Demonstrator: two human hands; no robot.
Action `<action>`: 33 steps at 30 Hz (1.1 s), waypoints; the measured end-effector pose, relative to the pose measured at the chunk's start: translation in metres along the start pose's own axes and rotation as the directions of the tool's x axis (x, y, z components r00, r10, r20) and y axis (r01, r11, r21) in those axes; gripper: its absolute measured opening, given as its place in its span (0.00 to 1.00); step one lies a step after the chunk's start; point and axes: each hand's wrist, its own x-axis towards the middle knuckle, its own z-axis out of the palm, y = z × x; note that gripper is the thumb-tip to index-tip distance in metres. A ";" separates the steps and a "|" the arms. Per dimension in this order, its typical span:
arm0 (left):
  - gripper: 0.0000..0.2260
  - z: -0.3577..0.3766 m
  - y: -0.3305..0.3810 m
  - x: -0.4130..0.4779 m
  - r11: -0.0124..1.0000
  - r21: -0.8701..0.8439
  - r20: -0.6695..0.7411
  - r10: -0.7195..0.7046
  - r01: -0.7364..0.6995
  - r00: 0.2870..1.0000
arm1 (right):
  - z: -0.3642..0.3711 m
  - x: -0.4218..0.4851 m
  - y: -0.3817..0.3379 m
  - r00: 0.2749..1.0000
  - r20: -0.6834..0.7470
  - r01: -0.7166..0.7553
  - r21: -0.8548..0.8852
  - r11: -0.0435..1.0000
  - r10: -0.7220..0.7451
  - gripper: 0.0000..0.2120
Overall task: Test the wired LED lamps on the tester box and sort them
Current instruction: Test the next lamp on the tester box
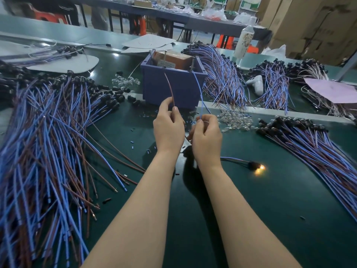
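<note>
Pinches brown lead (170, 88) in left hand (169, 128) and blue lead (200, 91) in right hand (207, 136), tips up at tester box (183, 84), with lit lamp (257, 166) on tabletop (270, 200) just right of hands.

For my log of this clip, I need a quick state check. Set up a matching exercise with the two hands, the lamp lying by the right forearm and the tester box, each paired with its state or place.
1 left hand
2 right hand
3 lamp
4 tester box

A glows on the mat
B pinches the blue wire
C stands beyond both hands
D pinches the brown wire

Pairs: 1-D, 2-B, 3-A, 4-C.
</note>
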 end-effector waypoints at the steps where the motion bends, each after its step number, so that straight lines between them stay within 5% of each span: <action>1: 0.13 0.000 -0.001 -0.001 1.000 -0.001 -0.006 0.003 -0.003 1.000 | 0.000 0.000 0.000 1.000 0.004 0.000 0.000 1.000 0.000 0.04; 19: 0.14 0.003 -0.005 -0.003 0.998 0.010 -0.057 0.068 -0.067 0.996 | -0.002 -0.002 -0.003 0.999 0.005 -0.033 0.003 0.999 0.033 0.04; 24: 0.14 0.002 0.001 -0.008 0.979 0.074 -0.050 0.192 -0.188 0.980 | -0.001 -0.002 -0.004 0.999 0.002 -0.044 0.014 0.999 0.044 0.04; 33: 0.15 0.003 -0.004 0.001 0.998 0.022 -0.056 0.061 -0.060 0.997 | -0.001 -0.001 -0.003 0.999 0.002 -0.036 -0.009 0.999 0.036 0.05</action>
